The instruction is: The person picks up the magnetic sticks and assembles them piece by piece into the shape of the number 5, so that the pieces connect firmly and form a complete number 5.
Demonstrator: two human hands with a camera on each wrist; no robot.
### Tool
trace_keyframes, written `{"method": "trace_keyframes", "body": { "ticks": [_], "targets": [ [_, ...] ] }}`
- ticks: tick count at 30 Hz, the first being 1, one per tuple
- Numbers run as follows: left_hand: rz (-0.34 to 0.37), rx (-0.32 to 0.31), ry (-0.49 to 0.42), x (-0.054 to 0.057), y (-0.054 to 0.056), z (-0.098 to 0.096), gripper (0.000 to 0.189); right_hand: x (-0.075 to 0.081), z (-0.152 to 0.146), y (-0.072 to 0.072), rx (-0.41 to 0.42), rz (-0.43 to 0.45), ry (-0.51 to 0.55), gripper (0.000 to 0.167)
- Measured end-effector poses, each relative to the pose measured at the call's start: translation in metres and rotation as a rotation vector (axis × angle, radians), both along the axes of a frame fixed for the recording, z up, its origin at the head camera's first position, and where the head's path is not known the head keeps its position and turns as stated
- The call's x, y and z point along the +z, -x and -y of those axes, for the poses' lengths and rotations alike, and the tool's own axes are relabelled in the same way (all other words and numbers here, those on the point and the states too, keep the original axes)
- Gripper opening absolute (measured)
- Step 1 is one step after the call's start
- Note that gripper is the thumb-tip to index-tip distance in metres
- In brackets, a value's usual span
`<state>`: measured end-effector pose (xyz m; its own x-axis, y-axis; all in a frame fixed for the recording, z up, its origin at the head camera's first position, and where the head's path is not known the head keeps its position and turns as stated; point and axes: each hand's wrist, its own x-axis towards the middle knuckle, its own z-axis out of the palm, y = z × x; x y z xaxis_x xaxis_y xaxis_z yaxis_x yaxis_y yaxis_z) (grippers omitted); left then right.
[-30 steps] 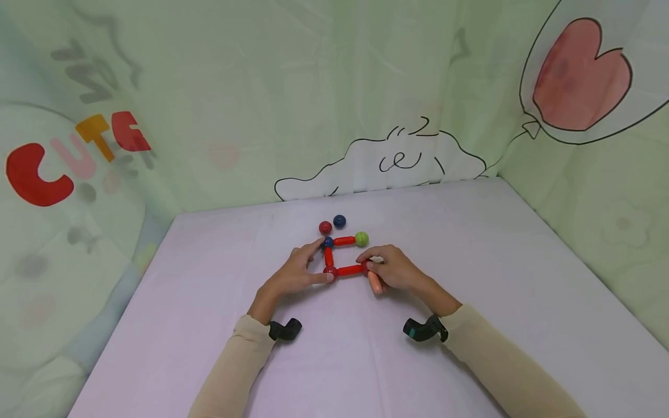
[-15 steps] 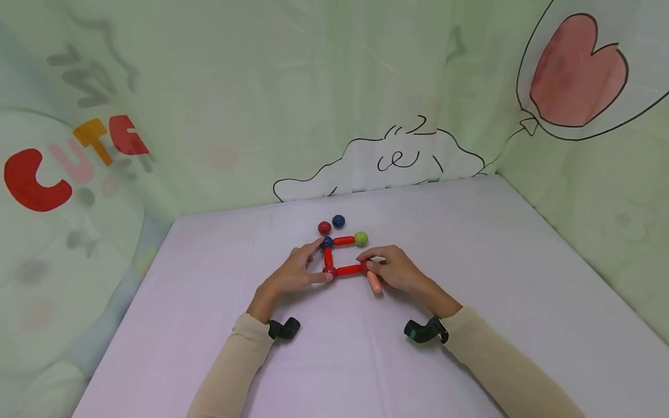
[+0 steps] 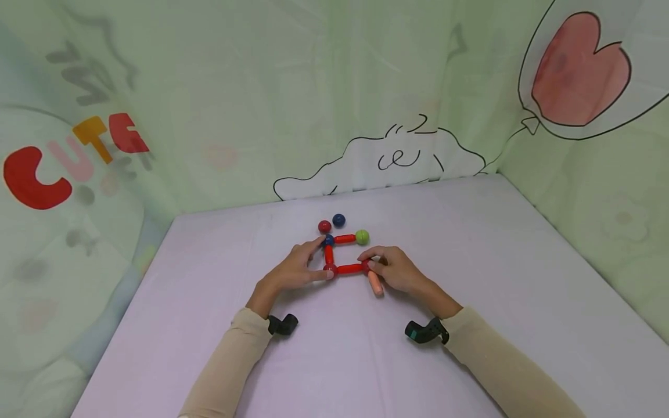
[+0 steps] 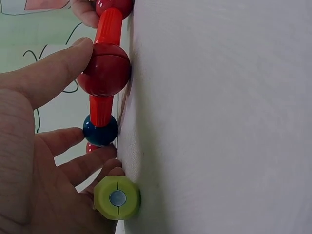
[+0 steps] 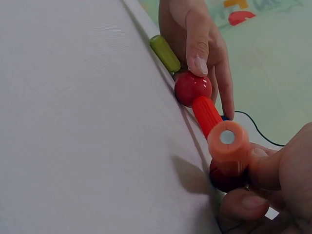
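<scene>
A partial frame of magnetic balls and rods lies on the table. Its near-left red ball (image 3: 330, 270) and far-left blue ball (image 3: 327, 240) are joined by a red rod (image 3: 328, 255). My left hand (image 3: 290, 268) holds this side, thumb on the red ball, a finger on the blue one. Another red rod (image 3: 349, 269) leads right to a second red ball (image 5: 225, 176), which my right hand (image 3: 397, 270) pinches. From that ball an orange rod (image 3: 375, 283) sticks out towards me. A yellow-green rod (image 4: 117, 197) lies by my left palm, hidden in the head view.
From the blue ball a further red rod (image 3: 345, 238) runs to a light-green ball (image 3: 362, 237). Behind the frame sit a loose red ball (image 3: 324, 226) and a dark-blue ball (image 3: 338, 220). Printed cloth (image 3: 251, 116) hangs behind the table (image 3: 334, 360).
</scene>
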<state>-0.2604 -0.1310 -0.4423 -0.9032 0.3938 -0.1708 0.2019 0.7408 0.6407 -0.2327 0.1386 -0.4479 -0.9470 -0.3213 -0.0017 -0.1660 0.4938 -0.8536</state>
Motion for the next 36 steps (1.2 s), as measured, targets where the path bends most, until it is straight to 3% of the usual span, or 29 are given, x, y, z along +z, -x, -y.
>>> {"method": "trace_keyframes", "body": {
  "ticks": [9, 18, 21, 27, 36],
  "targets": [
    [0.013, 0.009, 0.046, 0.006, -0.002, -0.003, 0.094, 0.0, 0.005, -0.003, -0.057, 0.101, 0.063, 0.025],
    [-0.007, -0.042, 0.044, 0.011, 0.004, 0.002, 0.091, 0.003, 0.004, -0.004, -0.044, 0.114, 0.079, 0.025],
    [-0.018, -0.025, 0.011, 0.015, 0.008, 0.004, 0.083, 0.003, 0.003, -0.004, -0.036, 0.117, 0.085, 0.025],
    [-0.031, 0.04, -0.024, 0.02, 0.025, 0.011, 0.067, 0.001, 0.001, -0.003, -0.001, 0.126, 0.112, 0.025],
    [-0.092, 0.086, 0.04, 0.032, 0.063, 0.01, 0.057, -0.001, -0.006, 0.003, 0.054, 0.161, 0.139, 0.025]
  ]
}}
